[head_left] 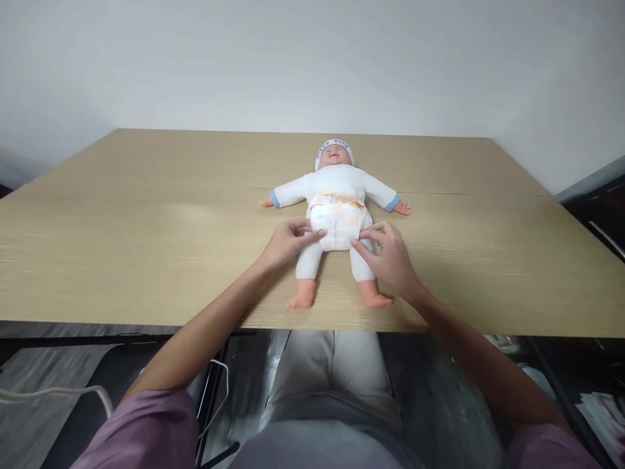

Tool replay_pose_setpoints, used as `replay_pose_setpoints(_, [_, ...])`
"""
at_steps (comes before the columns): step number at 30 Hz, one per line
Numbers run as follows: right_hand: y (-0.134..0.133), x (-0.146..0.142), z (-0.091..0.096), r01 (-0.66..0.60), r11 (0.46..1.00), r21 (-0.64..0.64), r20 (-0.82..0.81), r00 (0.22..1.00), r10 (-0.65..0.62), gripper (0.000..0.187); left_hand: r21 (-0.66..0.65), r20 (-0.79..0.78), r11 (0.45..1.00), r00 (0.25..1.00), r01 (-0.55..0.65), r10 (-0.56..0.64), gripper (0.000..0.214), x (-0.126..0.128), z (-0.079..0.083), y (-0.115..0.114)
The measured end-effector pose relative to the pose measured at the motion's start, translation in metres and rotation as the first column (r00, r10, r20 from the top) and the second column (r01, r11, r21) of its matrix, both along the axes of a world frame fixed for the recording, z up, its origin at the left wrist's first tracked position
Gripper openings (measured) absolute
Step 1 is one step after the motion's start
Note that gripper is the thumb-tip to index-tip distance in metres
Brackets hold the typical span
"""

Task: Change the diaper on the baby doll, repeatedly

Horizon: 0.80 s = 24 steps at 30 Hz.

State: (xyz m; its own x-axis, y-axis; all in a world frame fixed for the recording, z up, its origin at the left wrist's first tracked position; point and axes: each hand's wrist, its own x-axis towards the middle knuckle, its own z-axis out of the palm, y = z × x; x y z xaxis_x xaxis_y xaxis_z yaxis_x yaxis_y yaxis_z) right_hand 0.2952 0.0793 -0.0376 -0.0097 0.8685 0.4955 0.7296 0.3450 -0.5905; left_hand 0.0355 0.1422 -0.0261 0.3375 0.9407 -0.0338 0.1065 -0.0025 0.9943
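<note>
A baby doll in a white outfit and a printed headband lies on its back, its arms spread and its feet toward me. Around its hips is a white diaper with an orange and yellow printed waistband. At the diaper's left leg edge, my left hand is closed, thumb on the front and fingers at the side. My right hand pinches the opposite leg edge between thumb and fingers. Parts of the diaper's edges are hidden under my fingers.
The doll rests on a wide wooden table, its feet near the front edge. A pale wall stands behind. Below on the left are a dark chair and a white cable. Papers lie at the lower right.
</note>
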Motion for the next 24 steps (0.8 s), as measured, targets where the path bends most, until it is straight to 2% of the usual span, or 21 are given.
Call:
replay_pose_setpoints(4, [-0.014, 0.013, 0.010, -0.078, 0.997, -0.012, 0.022, 0.997, 0.078, 0.022, 0.098, -0.106, 0.995, 0.994, -0.027, 0.037, 0.048, -0.016, 0.007, -0.004])
replay_pose_setpoints(7, [-0.003, 0.043, 0.018, -0.151, 0.983, -0.106, 0.024, 0.988, 0.154, 0.025, 0.269, -0.249, 0.963, 0.964, -0.026, 0.096, 0.044, -0.032, 0.010, 0.006])
replay_pose_setpoints(9, [0.021, 0.067, 0.018, -0.136, 0.981, -0.135, 0.074, 0.986, 0.147, 0.028, 0.410, -0.353, 0.912, 0.917, -0.025, 0.184, 0.041, -0.040, 0.008, 0.024])
replay_pose_setpoints(10, [0.037, 0.078, 0.017, -0.093, 0.990, -0.110, 0.111, 0.988, 0.105, 0.033, 0.484, -0.409, 0.875, 0.877, -0.025, 0.252, 0.040, -0.043, 0.006, 0.037])
replay_pose_setpoints(12, [0.074, 0.093, 0.010, 0.023, 0.999, -0.024, 0.208, 0.978, -0.017, 0.050, 0.600, -0.521, 0.800, 0.759, -0.001, 0.391, 0.049, -0.042, 0.001, 0.067])
replay_pose_setpoints(13, [0.092, 0.097, 0.007, 0.048, 0.999, -0.002, 0.256, 0.966, -0.046, 0.059, 0.624, -0.571, 0.781, 0.698, 0.026, 0.432, 0.056, -0.040, -0.002, 0.083])
replay_pose_setpoints(15, [0.124, 0.094, 0.001, 0.037, 0.999, -0.013, 0.320, 0.947, -0.031, 0.069, 0.604, -0.651, 0.793, 0.622, 0.078, 0.435, 0.065, -0.032, -0.006, 0.115])
replay_pose_setpoints(16, [0.137, 0.090, -0.002, 0.026, 0.999, -0.038, 0.331, 0.944, -0.012, 0.067, 0.575, -0.679, 0.812, 0.610, 0.096, 0.409, 0.064, -0.027, -0.007, 0.129])
replay_pose_setpoints(19, [0.160, 0.074, -0.002, 0.079, 0.991, -0.111, 0.316, 0.948, -0.041, 0.047, 0.509, -0.701, 0.857, 0.618, 0.083, 0.357, 0.051, -0.014, -0.005, 0.155])
replay_pose_setpoints(22, [0.157, 0.065, 0.007, 0.154, 0.982, -0.113, 0.282, 0.952, -0.117, 0.036, 0.497, -0.670, 0.868, 0.639, 0.007, 0.378, 0.045, -0.010, 0.004, 0.148])
replay_pose_setpoints(24, [0.140, 0.064, 0.017, 0.152, 0.983, -0.099, 0.248, 0.961, -0.124, 0.033, 0.480, -0.634, 0.877, 0.677, -0.035, 0.374, 0.046, -0.012, 0.013, 0.120])
